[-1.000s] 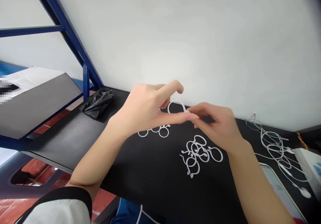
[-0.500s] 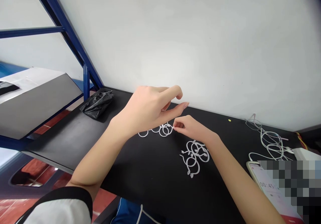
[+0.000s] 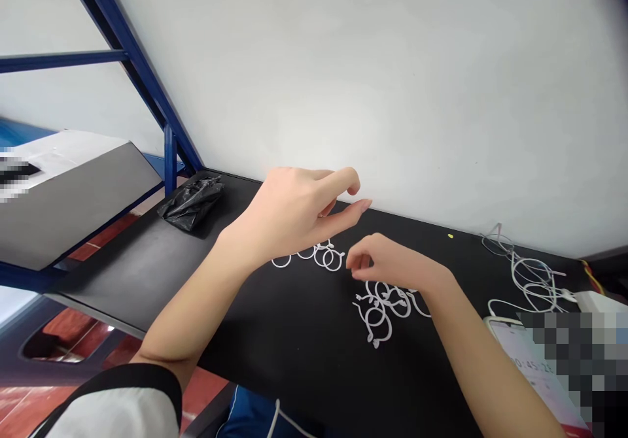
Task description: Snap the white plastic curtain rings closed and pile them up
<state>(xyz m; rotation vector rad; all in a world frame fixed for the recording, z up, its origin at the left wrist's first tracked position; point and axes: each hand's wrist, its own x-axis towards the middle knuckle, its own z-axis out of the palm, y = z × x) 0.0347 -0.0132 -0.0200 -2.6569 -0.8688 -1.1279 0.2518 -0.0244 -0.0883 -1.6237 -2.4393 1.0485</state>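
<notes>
Thin white loops with small knobbed ends lie on the black tabletop (image 3: 294,333) in two groups. The farther group of loops (image 3: 333,260) sits beneath and beyond my left hand, which partly covers it. Nearer to me is a tangled pile of loops (image 3: 377,323), part of it hidden by my right wrist. My left hand (image 3: 309,206) is raised over the table, thumb and index finger apart, with nothing between them. Just right of the far loops, my right hand (image 3: 380,258) hovers with curled fingers, a small gap at the thumb and no loop visible in it.
A crumpled black plastic bag (image 3: 192,202) rests at the far left of the table. To the right are coiled white cables (image 3: 532,278) and a phone (image 3: 523,346) with a timer. A blue metal frame (image 3: 142,78) rises at left; a white wall (image 3: 373,85) backs the table.
My right hand has let go of a loop at the far group and drawn back slightly right and toward me. That loop has shifted a little right. My left hand is nearly still.
</notes>
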